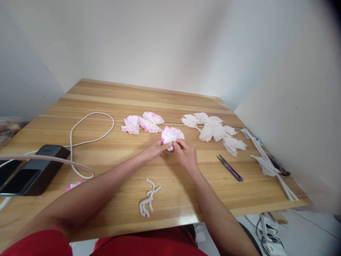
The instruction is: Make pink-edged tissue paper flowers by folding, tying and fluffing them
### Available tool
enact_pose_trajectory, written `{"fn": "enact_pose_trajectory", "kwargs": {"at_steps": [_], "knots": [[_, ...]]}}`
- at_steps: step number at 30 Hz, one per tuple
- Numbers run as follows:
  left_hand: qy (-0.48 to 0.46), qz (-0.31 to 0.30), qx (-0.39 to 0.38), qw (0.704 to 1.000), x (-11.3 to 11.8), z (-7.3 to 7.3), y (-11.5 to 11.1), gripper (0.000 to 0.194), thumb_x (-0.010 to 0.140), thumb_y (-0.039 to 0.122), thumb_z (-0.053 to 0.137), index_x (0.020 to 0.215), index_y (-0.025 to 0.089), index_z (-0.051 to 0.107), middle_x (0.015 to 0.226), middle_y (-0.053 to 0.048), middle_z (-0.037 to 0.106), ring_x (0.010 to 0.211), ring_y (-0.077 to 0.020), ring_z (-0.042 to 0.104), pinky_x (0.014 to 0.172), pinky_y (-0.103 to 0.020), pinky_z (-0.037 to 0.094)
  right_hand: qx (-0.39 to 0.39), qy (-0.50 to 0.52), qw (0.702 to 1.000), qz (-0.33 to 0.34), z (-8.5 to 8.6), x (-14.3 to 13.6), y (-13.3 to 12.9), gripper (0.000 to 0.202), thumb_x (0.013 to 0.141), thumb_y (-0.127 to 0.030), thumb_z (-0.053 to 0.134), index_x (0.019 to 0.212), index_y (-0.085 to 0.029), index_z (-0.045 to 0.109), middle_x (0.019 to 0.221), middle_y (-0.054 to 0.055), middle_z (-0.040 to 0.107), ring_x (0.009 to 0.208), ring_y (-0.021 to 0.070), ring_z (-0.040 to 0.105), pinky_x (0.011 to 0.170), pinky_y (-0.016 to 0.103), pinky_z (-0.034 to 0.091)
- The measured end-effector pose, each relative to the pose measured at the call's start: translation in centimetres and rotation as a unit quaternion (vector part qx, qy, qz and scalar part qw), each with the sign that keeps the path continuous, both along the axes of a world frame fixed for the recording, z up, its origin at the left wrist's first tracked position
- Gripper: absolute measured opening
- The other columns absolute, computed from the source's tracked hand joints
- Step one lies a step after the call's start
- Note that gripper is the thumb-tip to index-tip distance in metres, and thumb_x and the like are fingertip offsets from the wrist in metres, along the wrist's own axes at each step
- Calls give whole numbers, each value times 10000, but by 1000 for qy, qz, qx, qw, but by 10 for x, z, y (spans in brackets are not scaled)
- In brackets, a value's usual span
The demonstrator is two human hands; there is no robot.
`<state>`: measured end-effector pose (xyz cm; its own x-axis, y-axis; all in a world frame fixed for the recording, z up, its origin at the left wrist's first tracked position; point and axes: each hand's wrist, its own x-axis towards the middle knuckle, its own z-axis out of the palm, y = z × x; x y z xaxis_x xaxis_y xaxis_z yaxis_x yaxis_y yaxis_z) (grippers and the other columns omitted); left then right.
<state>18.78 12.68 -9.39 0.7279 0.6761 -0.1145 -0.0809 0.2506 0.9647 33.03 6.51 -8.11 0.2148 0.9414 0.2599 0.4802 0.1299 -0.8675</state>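
Observation:
A ruffled white paper flower with pink edges (172,134) is held between my two hands above the middle of the wooden table. My left hand (157,148) grips its lower left side, the thumb pressed on the front. From the right, my right hand (186,153) pinches the flower's lower edge with thumb and fingertips. Just beyond, to the left, lie several pink-edged paper pieces (150,122). White crumpled paper pieces (213,128) spread out to the right. Several short white fuzzy stems (146,202) rest near the front edge.
Purple-handled snips (230,168) lie right of my hands. Long white strips (259,147) line the table's right edge. A dark box (50,167) with a phone (21,181) and a looped white cable (70,142) occupy the left. A power strip (271,236) sits below.

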Motion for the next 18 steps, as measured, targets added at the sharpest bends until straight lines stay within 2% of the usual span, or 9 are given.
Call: {"fn": "enact_pose_trajectory", "kwargs": {"at_steps": [6,12,18], "knots": [[-26,22,-31,999,0,-5,1,589,703,617,650,963,88,627,1016,-173,644,935,-280,609,710,-345,500,2,-12,1000,-8,-1,2,2,225,851,-363,511,808,-181,637,690,-14,598,657,132,523,626,228,395],[-23,35,-47,998,-1,1,4,630,658,638,676,975,95,624,1023,-176,646,923,-274,610,694,-332,496,-4,-9,1000,-23,-1,7,2,235,843,-369,514,863,-178,648,733,0,627,662,142,534,645,245,400],[-19,62,-28,997,-4,5,6,564,675,610,648,901,93,628,958,-166,656,938,-288,602,688,-335,497,-25,-2,1000,-7,1,10,3,253,851,-379,499,869,-182,657,729,0,634,660,142,541,650,248,406]]}}
